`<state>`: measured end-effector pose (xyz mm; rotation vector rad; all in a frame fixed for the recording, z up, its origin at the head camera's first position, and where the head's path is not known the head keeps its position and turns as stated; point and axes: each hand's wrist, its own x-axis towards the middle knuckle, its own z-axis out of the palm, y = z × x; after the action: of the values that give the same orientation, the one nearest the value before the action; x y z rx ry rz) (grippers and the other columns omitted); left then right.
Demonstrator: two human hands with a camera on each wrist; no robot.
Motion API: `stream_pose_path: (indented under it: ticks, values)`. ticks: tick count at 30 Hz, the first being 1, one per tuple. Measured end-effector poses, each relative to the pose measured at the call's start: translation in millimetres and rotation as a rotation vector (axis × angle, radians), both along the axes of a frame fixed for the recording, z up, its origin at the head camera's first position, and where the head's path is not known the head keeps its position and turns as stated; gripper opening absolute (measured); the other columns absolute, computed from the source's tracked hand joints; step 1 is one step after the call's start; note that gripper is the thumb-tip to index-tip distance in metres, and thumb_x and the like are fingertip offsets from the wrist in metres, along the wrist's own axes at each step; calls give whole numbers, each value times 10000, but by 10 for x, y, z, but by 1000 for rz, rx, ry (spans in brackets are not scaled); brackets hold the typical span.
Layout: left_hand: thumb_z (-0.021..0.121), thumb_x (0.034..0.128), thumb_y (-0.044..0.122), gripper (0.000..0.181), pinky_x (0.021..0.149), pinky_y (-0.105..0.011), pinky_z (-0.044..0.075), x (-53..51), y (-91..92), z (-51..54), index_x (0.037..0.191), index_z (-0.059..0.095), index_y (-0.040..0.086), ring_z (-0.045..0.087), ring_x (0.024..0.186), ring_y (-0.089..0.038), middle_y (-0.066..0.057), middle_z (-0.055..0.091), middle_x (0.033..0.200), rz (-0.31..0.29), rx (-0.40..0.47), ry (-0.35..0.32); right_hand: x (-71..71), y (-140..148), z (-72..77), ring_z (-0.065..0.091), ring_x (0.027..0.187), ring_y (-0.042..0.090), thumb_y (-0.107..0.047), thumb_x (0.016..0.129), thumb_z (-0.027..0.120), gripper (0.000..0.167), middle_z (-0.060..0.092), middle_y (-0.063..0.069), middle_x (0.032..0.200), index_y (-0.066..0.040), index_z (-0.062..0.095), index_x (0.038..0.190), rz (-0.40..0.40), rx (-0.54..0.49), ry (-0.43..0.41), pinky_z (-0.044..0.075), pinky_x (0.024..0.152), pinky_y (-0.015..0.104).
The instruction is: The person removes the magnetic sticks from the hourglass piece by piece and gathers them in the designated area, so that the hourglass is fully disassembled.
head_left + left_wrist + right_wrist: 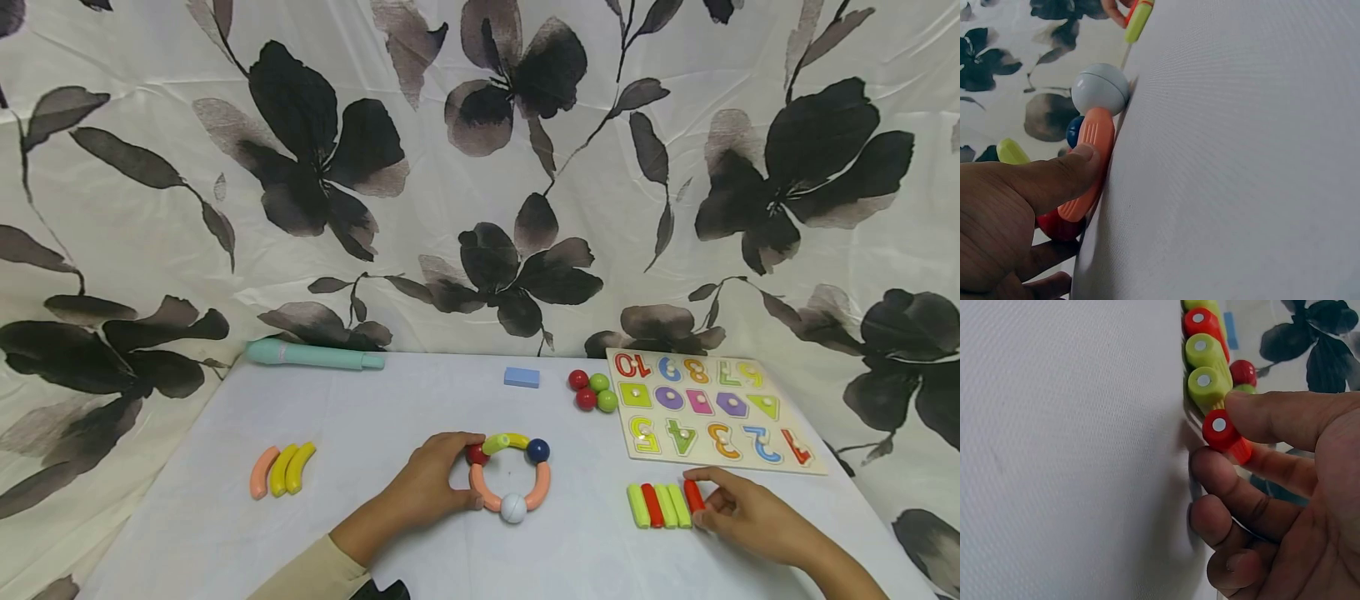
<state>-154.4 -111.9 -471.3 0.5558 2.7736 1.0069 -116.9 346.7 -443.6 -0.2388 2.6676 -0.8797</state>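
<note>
A ring of curved rods and balls lies on the white table. It joins a red ball (475, 454), a yellow curved rod (517, 440), a dark blue ball (537, 450), two orange curved rods (483, 488) and a white ball (1100, 89). A light green rod (495, 444) sticks up by the red ball. My left hand (420, 492) grips the ring's left side, thumb on the orange rod, fingers at the red ball. With thumb and index finger my right hand (757, 512) pinches a red rod (1219, 425) at the end of a row of green and red rods (662, 505).
Left on the table lie one orange and two yellow curved rods (287, 471). A number board (626, 442), red and green balls (587, 400), a blue block (521, 377) and a mint-coloured tube (315, 355) are farther back. Behind hangs a floral cloth (450, 192).
</note>
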Motion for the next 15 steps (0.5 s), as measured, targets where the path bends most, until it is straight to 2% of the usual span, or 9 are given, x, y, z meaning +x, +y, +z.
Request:
stream_pose_path:
  ticks: [15]
  values:
    - [922,761,335,795,1105,-600,367,11,0,7,1455,559,202,415,1413,-339,-69,540,1461,11,-4,-10,20,-48,26,523,708,108,-272,888,803,563,577,-22,833,-89,600,1380,8,48,-2,441,610,260]
